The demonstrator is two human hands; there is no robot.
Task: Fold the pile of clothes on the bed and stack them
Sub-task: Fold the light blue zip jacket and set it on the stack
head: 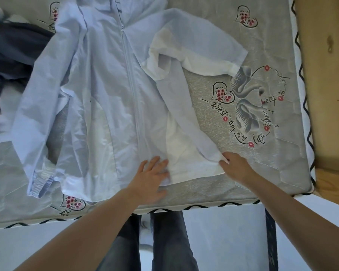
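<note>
A pale blue zip-front jacket lies spread flat, front up, across the near half of the bed, its hem at the near edge. The left hand presses flat on the hem with fingers straight; the right hand pinches the end of the sleeve lying across the body. The thin, slick-looking fabric may slide or bunch as the sleeve is drawn, skewing the fold. A dark garment waits at far left. No containers are in view.
</note>
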